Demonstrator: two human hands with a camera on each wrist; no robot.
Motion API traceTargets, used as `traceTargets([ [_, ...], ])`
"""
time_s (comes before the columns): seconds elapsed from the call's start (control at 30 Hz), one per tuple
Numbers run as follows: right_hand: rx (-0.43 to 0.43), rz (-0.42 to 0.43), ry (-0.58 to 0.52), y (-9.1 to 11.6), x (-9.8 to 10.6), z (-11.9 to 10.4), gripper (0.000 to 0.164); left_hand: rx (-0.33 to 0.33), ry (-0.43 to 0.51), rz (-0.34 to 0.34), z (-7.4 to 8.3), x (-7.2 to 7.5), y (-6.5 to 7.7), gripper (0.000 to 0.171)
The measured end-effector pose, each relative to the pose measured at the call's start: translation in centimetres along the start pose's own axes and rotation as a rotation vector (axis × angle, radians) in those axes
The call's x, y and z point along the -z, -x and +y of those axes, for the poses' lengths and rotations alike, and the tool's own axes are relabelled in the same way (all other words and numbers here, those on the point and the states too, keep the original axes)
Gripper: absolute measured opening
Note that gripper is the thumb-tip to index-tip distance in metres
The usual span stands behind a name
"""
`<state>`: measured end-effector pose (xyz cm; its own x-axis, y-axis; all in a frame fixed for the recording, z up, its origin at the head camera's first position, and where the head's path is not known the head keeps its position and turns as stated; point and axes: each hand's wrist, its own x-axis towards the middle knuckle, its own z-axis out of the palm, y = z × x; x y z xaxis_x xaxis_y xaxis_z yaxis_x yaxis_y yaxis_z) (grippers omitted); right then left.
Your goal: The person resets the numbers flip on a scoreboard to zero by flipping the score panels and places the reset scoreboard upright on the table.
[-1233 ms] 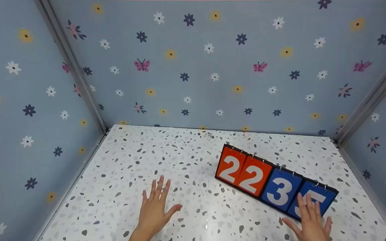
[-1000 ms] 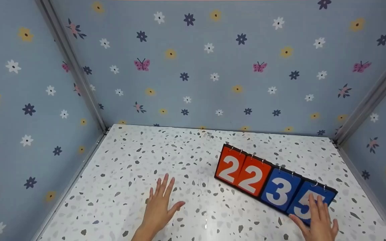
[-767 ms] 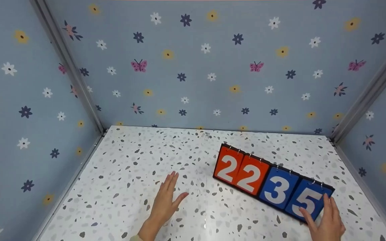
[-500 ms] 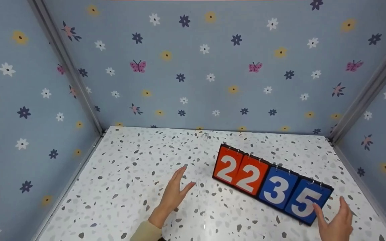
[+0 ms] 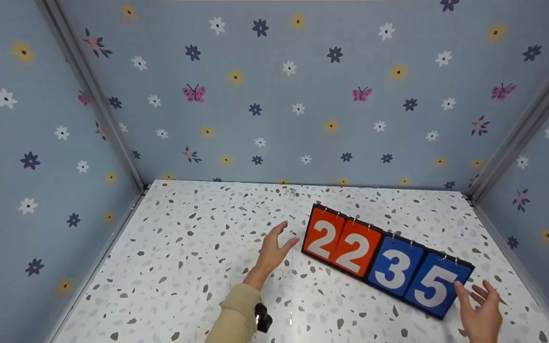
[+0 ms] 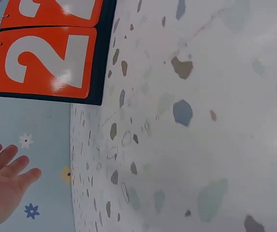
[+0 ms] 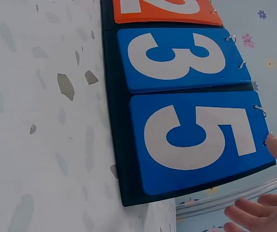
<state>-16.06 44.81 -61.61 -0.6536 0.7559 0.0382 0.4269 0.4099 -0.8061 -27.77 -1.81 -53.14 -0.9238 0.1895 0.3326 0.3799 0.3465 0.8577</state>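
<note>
The left hand (image 5: 273, 248) has come across to just beside the orange end of the flip scoreboard (image 5: 375, 255), so both ends are now flanked. The scoreboard sits on the table (image 5: 188, 247), showing 2, 2, 3, 5. The left fingers are spread and apart from it; beside its blue end, the right hand (image 5: 482, 312) has loosely spread fingers, its thumb perhaps touching the edge. No container shows.

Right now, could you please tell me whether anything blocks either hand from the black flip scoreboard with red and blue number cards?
Nothing visible does: a gap separates the left hand from the scoreboard at its red end, and the right hand is beside its blue end, touch uncertain.
</note>
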Motion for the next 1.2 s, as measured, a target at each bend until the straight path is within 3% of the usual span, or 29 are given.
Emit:
traceTargets([
  [0.17, -0.026, -0.017, -0.01, -0.1, -0.2, 0.0, 0.085, 0.082, 0.065, 0.008, 0.7, -1.7, -1.2, 0.056],
  [0.37, 0.047, 0.038, -0.004, -0.3, -0.9, 0.4, 0.072, 0.15, 0.132, -0.008, 1.2, -3.5, -2.5, 0.055],
  [0.57, 0.083, 0.074, 0.024, -0.7, -1.2, 0.7, 0.066, 0.185, 0.13, -0.013, 1.4, -4.8, -3.0, 0.055],
  [0.77, 0.102, 0.118, 0.023, -1.0, -1.5, 0.2, 0.058, 0.122, 0.178, -0.004, 1.5, -5.8, -3.4, 0.047],
  [1.07, 0.097, 0.101, -0.048, 1.6, 0.5, -3.5, 0.047, 0.063, 0.132, 0.138, 1.0, -6.5, -3.4, 0.026],
  [1.2, 0.143, 0.125, 0.01, 0.3, -0.7, -1.7, 0.047, 0.072, 0.13, 0.181, 0.4, -6.3, -3.2, 0.019],
])
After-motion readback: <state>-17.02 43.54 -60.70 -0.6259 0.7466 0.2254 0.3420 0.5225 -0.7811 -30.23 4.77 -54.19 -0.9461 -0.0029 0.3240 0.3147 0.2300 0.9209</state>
